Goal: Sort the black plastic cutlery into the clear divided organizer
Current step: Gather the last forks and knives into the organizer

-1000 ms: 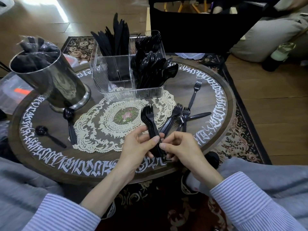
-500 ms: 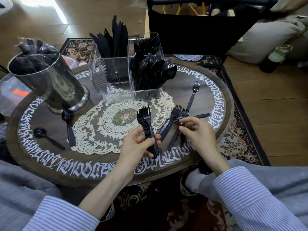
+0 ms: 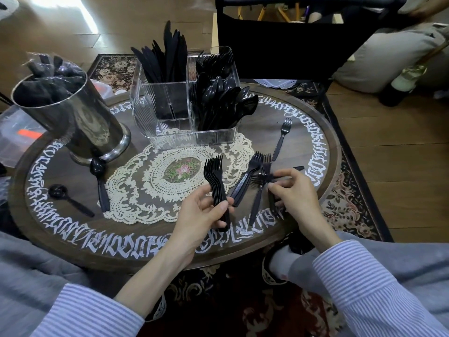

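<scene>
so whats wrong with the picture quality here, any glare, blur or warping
Head view: wide-angle warp bows the round table's rim. A blown-out sunlight patch glares on the floor at the top left. The metal bucket shows smeared reflections. The right hand and the fork it pinches are slightly motion-blurred, while the left hand's fork stack stays fairly sharp.

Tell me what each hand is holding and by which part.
The left hand grips a stack of forks by the handles, tines up. The right hand pinches a single fork near its neck, just behind the tines.
</scene>
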